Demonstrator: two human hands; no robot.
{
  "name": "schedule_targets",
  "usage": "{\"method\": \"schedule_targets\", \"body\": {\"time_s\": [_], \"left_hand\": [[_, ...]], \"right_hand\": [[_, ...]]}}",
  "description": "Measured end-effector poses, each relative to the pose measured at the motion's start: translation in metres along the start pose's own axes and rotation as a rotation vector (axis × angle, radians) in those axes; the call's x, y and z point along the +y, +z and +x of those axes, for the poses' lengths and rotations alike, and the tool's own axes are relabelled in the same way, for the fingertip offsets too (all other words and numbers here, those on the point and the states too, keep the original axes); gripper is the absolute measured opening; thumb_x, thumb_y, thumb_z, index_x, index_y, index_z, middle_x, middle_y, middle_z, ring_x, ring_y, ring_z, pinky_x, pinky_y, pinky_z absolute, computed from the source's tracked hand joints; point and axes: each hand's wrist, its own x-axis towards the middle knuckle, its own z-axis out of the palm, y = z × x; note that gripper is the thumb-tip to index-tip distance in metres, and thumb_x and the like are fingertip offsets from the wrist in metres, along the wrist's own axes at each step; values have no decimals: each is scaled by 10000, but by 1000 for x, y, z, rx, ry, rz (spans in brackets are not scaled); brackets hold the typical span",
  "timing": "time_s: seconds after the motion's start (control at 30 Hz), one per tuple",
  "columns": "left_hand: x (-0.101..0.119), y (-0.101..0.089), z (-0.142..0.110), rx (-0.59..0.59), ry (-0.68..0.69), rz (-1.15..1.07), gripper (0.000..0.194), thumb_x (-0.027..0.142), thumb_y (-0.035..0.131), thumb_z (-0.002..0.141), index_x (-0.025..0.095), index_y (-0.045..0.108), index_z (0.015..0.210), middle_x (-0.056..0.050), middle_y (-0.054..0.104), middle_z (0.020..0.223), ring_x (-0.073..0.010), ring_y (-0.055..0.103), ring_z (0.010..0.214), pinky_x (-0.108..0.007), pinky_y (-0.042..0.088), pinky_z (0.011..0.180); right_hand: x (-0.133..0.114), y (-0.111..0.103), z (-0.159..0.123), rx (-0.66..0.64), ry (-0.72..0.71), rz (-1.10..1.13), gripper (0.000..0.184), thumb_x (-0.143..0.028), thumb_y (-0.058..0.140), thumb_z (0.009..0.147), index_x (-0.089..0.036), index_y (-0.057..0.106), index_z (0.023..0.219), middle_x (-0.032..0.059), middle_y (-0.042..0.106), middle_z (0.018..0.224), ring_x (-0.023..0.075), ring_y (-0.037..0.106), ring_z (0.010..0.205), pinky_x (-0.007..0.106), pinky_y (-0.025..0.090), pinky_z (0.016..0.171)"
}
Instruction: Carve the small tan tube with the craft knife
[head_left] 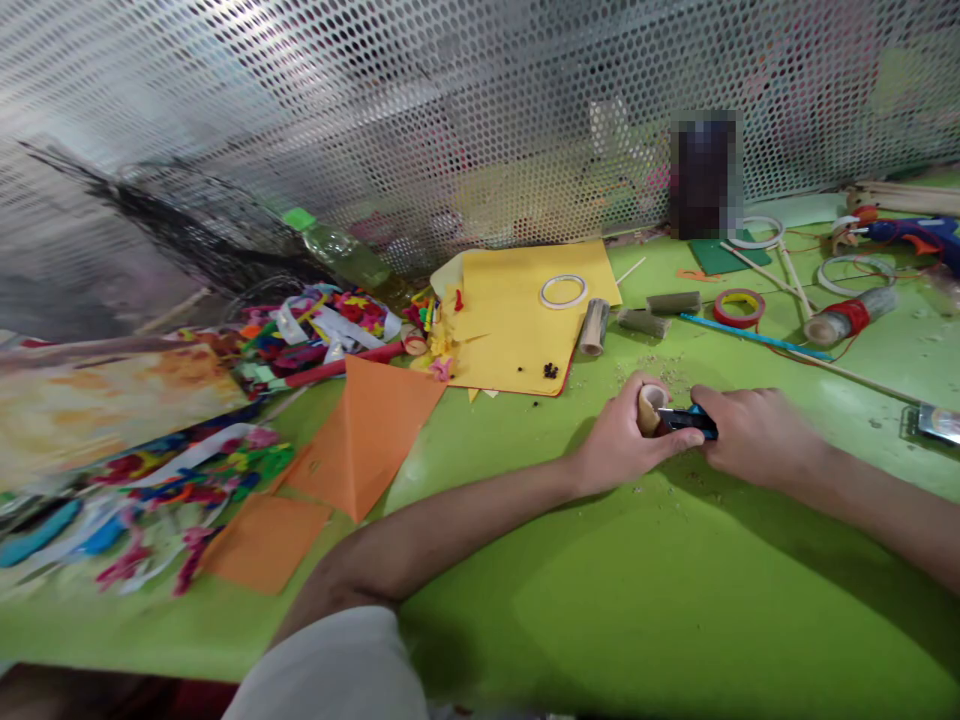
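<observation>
Now the green table (540, 600) spreads wide on the near side of the yellow paper (517, 320). Right of that paper, the left hand (611, 445) wraps its fingers around a small tan tube (646, 412). The right hand (757, 430) squeezes a blue-and-black cutter (688, 421) at the tube's open end. Far right of the paper sits a shiny packet (939, 424).

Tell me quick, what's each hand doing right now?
Left hand: closed around a short, hollow, tan bamboo-like tube.
Right hand: closed on a slim blue-and-black cutter-like tool.
</observation>
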Motion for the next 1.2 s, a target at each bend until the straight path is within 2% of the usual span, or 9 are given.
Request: {"method": "schedule_targets", "body": {"time_s": [0.4, 0.73, 1.03, 1.2], "left_hand": [[3, -2, -2, -2, -67, 116, 528, 529, 810, 678, 202, 467, 910, 63, 466, 692, -92, 396, 619, -230, 306, 549], [6, -1, -1, 58, -117, 139, 545, 540, 820, 655, 202, 477, 909, 69, 461, 675, -86, 378, 596, -227, 296, 527], [6, -1, -1, 21, -66, 77, 538, 554, 787, 691, 204, 469, 949, 64, 458, 697, -82, 371, 598, -218, 305, 527], [6, -1, -3, -8, -8, 147, 520, 552, 756, 726, 204, 478, 994, 55, 474, 727, -90, 402, 616, -224, 319, 557]], "right_hand": [[0, 2, -1, 1, 6, -3, 268, -313, 458, 826, -195, 621, 1003, 101, 711, 776, 210, 581, 596, 322, 180, 526], [1, 5, 1, 12, 34, 4, 230, -319, 449, 856, -193, 599, 975, 102, 710, 772, 206, 593, 579, 323, 154, 515], [2, 4, 1, 22, 12, 3, 209, -277, 479, 813, -198, 595, 967, 85, 697, 750, 189, 568, 561, 322, 158, 514], [1, 4, 0, 7, 3, 4, 218, -269, 476, 808, -203, 593, 980, 86, 706, 772, 196, 581, 580, 321, 160, 516]]}}
